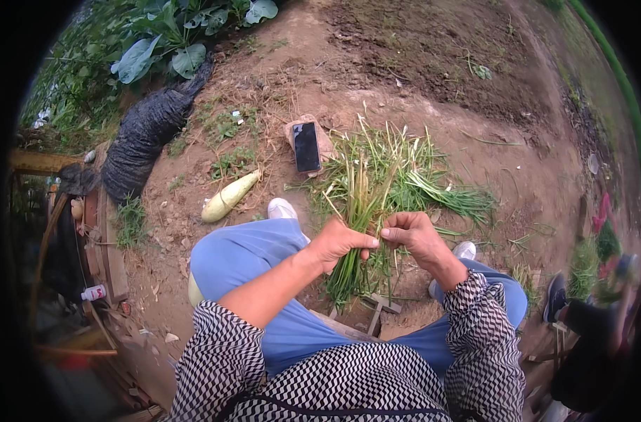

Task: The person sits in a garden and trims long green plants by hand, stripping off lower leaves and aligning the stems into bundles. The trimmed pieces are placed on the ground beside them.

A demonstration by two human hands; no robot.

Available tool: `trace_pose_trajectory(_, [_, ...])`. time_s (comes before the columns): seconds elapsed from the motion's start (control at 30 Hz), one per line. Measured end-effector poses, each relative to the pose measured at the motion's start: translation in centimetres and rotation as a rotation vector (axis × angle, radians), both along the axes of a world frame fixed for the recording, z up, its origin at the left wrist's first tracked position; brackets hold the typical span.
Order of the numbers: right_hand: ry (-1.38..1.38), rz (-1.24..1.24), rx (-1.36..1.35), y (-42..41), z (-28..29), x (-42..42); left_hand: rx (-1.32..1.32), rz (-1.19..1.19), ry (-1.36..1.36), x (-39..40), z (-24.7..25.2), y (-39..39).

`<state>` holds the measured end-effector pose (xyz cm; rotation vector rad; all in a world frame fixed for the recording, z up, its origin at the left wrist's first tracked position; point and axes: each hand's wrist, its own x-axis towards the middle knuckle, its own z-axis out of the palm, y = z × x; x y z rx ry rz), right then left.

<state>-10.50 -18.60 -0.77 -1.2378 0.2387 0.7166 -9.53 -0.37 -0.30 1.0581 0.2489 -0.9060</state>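
My left hand point(337, 243) grips a bunch of long green stalks point(360, 208), perhaps chives, upright between my knees. Their pale ends point away from me and the green tips hang down towards me. Close beside it, the thumb and fingertips of my right hand point(419, 237) are pinched at the bunch's right side, on what look like thin strands. Exactly what they hold is too small to tell. Just beyond my hands, a loose heap of similar stalks and leaves point(404, 153) covers the soil, with a neater green bundle point(452, 198) on its right.
A smartphone point(306, 146) lies on a flat stone point(326, 145) left of the heap. Nearer my left knee is a pale green gourd point(230, 196). Rolled black netting point(146, 137) lies farther left, near a white bottle point(93, 293). At right, another person's dark shoe point(555, 298) shows.
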Motion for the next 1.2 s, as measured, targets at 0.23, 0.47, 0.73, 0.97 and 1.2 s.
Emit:
trace_pose_trajectory(0.23, [0.038, -0.032, -0.015, -0.2, 0.3, 0.2, 0.019, 0.017, 0.111, 0.5, 0.6, 0.1])
trace_pose_trajectory(0.47, [-0.240, 0.273, -0.743, -0.4, 0.0, 0.2, 0.028, 0.085, 0.109, 0.7, 0.8, -0.2])
trace_pose_trajectory(0.73, [-0.360, -0.078, -0.278, 0.7, 2.2, -0.4, -0.125, -0.107, 0.181, 0.4, 0.5, 0.1])
trace_pose_trajectory(0.97, [-0.123, 0.047, -0.183, 0.2, 1.6, 0.1, -0.128, -0.147, 0.209, 0.2, 1.1, -0.4])
trace_pose_trajectory(1.2, [-0.054, -0.018, -0.135, -0.3, 1.4, 0.0, -0.026, 0.054, 0.255, -0.1, 0.4, -0.6])
